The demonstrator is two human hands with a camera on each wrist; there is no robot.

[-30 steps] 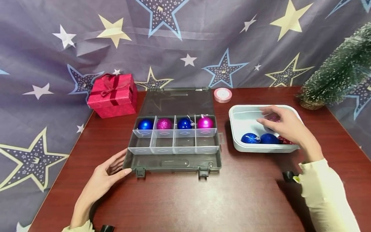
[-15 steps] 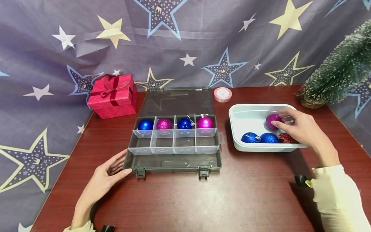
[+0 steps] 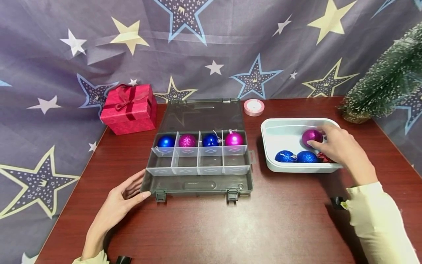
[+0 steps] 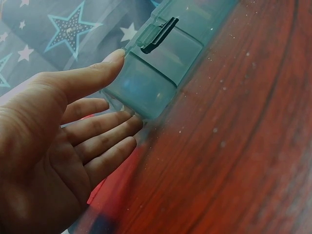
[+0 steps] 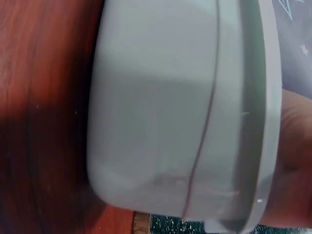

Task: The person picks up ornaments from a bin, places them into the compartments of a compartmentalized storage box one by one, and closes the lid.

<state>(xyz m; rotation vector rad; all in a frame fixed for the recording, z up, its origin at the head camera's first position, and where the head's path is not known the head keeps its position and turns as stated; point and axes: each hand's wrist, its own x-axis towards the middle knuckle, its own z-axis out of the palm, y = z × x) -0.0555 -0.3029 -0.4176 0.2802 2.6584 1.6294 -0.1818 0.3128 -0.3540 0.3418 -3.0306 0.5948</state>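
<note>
At the left front corner of a grey see-through compartment box (image 3: 197,185), my left hand (image 3: 115,201) rests its thumb and fingertips on the box's side; the left wrist view shows these fingers (image 4: 105,156) nearly straight. The lid leans back. Four compartments of the back row each hold a Christmas ball: blue (image 3: 166,141), glittery pink (image 3: 187,140), dark blue (image 3: 210,139) and bright pink (image 3: 234,139). My right hand (image 3: 343,145) pinches a purple Christmas ball (image 3: 311,137) inside the white tub (image 3: 303,168). In the right wrist view the tub's wall hides most of this hand.
Two glittery blue balls (image 3: 307,157) and a partly covered red one (image 3: 324,157) lie along the tub's front. A red gift box (image 3: 128,110) stands back left, a pink ribbon roll (image 3: 254,107) behind, a small frosted tree (image 3: 379,84) at right.
My right hand has reached deeper into the tub from the right, drawn back slightly, then brought thumb and fingers onto the purple ball. My left hand stays at the box corner.
</note>
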